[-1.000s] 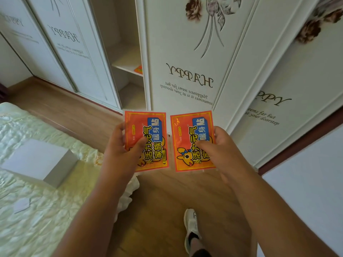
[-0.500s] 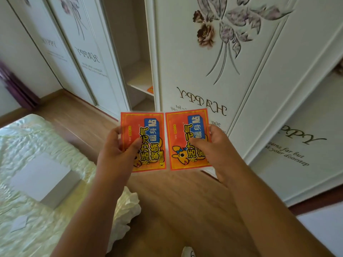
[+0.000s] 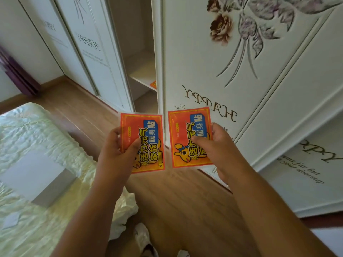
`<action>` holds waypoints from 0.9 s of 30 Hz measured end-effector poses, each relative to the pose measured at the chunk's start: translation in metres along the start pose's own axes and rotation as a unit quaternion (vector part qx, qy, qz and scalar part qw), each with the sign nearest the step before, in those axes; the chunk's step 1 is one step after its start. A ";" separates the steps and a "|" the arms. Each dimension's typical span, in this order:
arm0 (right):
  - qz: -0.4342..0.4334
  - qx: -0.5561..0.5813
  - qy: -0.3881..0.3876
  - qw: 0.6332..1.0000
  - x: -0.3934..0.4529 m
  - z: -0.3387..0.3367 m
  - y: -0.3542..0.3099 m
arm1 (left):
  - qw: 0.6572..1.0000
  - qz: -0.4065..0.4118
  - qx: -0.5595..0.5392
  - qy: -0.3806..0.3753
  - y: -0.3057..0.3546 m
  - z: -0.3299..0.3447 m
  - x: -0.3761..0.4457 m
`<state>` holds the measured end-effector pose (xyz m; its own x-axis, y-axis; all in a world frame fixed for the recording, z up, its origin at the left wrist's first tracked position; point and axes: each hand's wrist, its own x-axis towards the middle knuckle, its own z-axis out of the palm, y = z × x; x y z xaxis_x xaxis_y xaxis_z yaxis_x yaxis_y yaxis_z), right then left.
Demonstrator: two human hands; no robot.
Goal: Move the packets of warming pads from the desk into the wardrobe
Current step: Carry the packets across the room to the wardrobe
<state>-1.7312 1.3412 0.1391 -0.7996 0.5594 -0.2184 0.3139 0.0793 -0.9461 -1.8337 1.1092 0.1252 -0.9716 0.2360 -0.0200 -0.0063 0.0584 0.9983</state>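
I hold two orange warming-pad packets side by side in front of the white wardrobe (image 3: pixel 213 75). My left hand (image 3: pixel 115 151) grips the left packet (image 3: pixel 146 134), thumb across its lower front. My right hand (image 3: pixel 219 147) grips the right packet (image 3: pixel 185 132) the same way. A small gap separates the two packets. Just above the left packet, the wardrobe stands open in a narrow gap, showing a shelf (image 3: pixel 143 75). On that shelf lies another orange packet (image 3: pixel 153 84), mostly hidden by the door edge.
A bed with a pale green cover (image 3: pixel 37 141) is at the left, with a white box (image 3: pixel 37 180) on it. Wooden floor (image 3: pixel 178 201) runs between bed and wardrobe. My shoe (image 3: pixel 143 238) shows at the bottom. A purple curtain (image 3: pixel 16 73) hangs far left.
The wardrobe has come closer and the view has tilted up. Both hands still hold their packets, now slightly farther apart.
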 end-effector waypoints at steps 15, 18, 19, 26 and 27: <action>-0.015 -0.002 0.016 1.000 0.102 0.098 -0.075 | 0.998 -0.004 -0.042 -0.036 0.002 -0.061 0.171; -0.011 -0.004 0.026 1.000 0.116 0.110 -0.083 | 0.998 0.002 -0.043 -0.052 0.004 -0.066 0.196; -0.008 -0.003 0.029 1.000 0.120 0.113 -0.084 | 0.997 0.002 -0.045 -0.059 0.004 -0.067 0.203; 0.001 0.004 0.026 1.000 0.158 0.130 -0.091 | 0.997 -0.009 -0.045 -0.058 -0.003 -0.068 0.249; 0.001 0.007 0.024 1.000 0.166 0.132 -0.093 | 0.998 -0.009 -0.041 -0.056 -0.004 -0.068 0.255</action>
<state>-1.9609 1.3179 0.1595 -0.7737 0.5979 -0.2096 0.3084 0.0664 -0.9489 -2.0977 1.1027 0.1196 -0.9388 0.3421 -0.0397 -0.0477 -0.0150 0.9987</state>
